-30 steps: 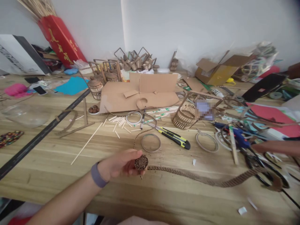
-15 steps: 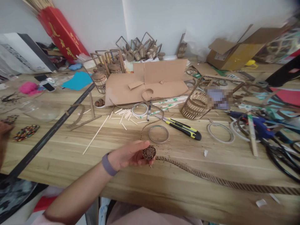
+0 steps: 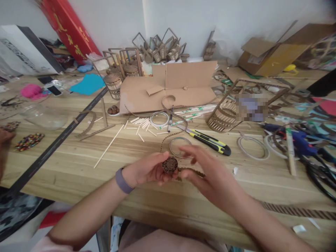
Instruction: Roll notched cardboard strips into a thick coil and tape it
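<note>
My left hand (image 3: 148, 170) pinches a small tightly rolled coil of corrugated cardboard strip (image 3: 169, 165) just above the wooden table (image 3: 78, 164). The strip's loose tail (image 3: 296, 211) trails off to the right across the table. My right hand (image 3: 207, 171) sits right beside the coil, fingers partly spread and blurred, its lower fingers touching the strip where it leaves the coil.
A yellow-black utility knife (image 3: 210, 140), tape rings (image 3: 179, 146), wooden sticks (image 3: 140, 124) and a flat cardboard sheet (image 3: 170, 85) lie beyond my hands. Cardboard lanterns (image 3: 113, 85), a blue glue gun (image 3: 296, 138) and scraps crowd the back and right. Another person's hand (image 3: 4, 140) shows at the left edge.
My right hand has come in from the right and now meets the coil. The left hand still holds the coil; the view shifted slightly.
</note>
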Available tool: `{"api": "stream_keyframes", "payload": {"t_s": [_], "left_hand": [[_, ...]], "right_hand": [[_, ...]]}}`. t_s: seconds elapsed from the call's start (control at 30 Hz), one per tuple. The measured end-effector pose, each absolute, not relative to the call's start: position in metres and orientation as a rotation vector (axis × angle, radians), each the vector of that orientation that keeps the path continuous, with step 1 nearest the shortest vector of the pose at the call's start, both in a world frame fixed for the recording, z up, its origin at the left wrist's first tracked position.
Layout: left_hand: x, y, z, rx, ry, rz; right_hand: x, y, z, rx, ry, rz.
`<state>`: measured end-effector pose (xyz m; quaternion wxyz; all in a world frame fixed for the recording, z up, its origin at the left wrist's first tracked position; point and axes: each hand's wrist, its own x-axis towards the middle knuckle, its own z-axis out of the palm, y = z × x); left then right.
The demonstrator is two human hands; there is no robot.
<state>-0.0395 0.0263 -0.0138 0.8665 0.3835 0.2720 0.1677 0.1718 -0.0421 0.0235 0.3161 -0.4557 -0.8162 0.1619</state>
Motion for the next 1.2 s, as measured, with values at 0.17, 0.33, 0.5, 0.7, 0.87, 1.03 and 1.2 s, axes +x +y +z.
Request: {"api": "stream_keyframes", "payload": {"t_s": [0.17,0.33,0.5,0.7,0.87,1.03,1.2], "left_hand": [[-0.039,0.030,-0.014,0.756,0.548,0.391],[-0.040,0.031,-0.012,0.756,0.576,0.404],[-0.035,0.029,-0.020,0.763,0.566,0.405],[-0.033,0.027,-0.017,0.769,0.466,0.416],[-0.036,0.028,-0.008,0.758,0.475,0.406],[-0.036,0.028,-0.010,0.742,0.494,0.423],[-0.033,0.027,-0.013,0.736,0.516,0.426]], "right_hand": [[0.172,-0.014,0.004,-1.224,-2.272,0.533],[0.184,-0.016,0.002,-1.219,-2.348,0.392],[0.168,-0.021,-0.001,-1.045,-2.311,0.157],[0.171,-0.023,-0.007,-1.247,-2.116,0.306],[0.183,-0.016,0.001,-1.387,-2.006,0.439],[0.180,-0.020,0.010,-1.239,-2.040,0.507],[0.178,-0.024,0.010,-1.238,-1.979,0.526]]}}
